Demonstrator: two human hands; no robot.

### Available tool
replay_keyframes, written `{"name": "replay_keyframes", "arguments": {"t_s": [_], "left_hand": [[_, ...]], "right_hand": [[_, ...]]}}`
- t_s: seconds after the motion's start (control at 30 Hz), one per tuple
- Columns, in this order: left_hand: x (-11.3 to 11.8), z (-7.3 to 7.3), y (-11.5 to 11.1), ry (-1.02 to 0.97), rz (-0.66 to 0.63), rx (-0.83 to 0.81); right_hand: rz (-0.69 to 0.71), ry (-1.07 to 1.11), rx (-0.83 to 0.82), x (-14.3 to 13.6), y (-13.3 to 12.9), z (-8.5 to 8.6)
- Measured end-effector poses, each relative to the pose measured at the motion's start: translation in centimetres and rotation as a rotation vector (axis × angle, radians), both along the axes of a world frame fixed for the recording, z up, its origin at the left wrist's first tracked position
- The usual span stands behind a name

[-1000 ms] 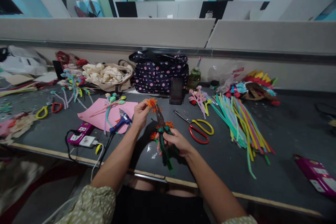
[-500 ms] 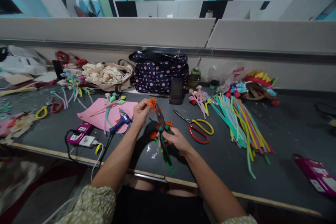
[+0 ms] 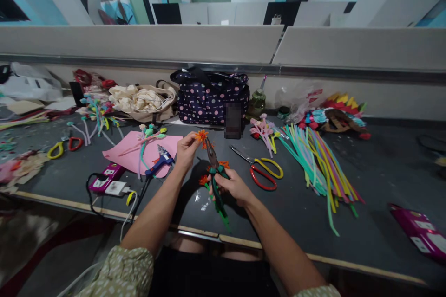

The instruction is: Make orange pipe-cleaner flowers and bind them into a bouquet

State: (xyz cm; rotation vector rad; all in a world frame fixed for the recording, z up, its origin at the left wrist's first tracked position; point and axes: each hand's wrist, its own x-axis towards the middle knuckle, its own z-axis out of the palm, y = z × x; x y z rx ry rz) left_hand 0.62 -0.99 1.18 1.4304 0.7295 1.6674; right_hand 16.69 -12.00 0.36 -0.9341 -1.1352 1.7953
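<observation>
Between the fingertips of my left hand [image 3: 186,150] is an orange pipe-cleaner flower [image 3: 201,137], pinched at its left side. My right hand [image 3: 232,186] is wrapped around the green handles of a pair of pliers [image 3: 213,158]. The pliers point up and left, and their jaw tips touch the orange flower; whether the jaws grip it I cannot tell. Beneath the pliers lie more orange flowers [image 3: 203,180] with green stems, partly hidden by my right hand. Scissors [image 3: 264,167] with one red and one yellow handle lie to the right of the pliers.
A blue glue gun [image 3: 160,163] rests on pink paper [image 3: 121,145] at left, near a purple power strip [image 3: 108,177]. Colourful pipe cleaners [image 3: 320,162] spread at right. Behind stand a phone [image 3: 233,121] and a dotted bag [image 3: 205,100]. Another purple power strip [image 3: 420,232] sits far right.
Both hands, the pliers and the orange flower hold nearly the same positions. The whole view has shifted very slightly.
</observation>
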Motion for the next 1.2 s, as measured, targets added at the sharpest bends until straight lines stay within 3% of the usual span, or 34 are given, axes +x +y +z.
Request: {"name": "replay_keyframes", "arguments": {"t_s": [0.5,0.93,1.2], "left_hand": [[0.1,0.3,-0.3,0.013,-0.003,-0.047],[0.0,-0.3,0.1,0.046,0.022,-0.008],[-0.2,-1.1,0.9,-0.135,0.057,-0.148]], "right_hand": [[-0.027,0.01,0.021,0.0,0.2,-0.6],[-0.095,-0.063,0.077,-0.3,0.5,-1.7],[-0.059,-0.013,0.067,-0.2,0.5,-1.2]]}}
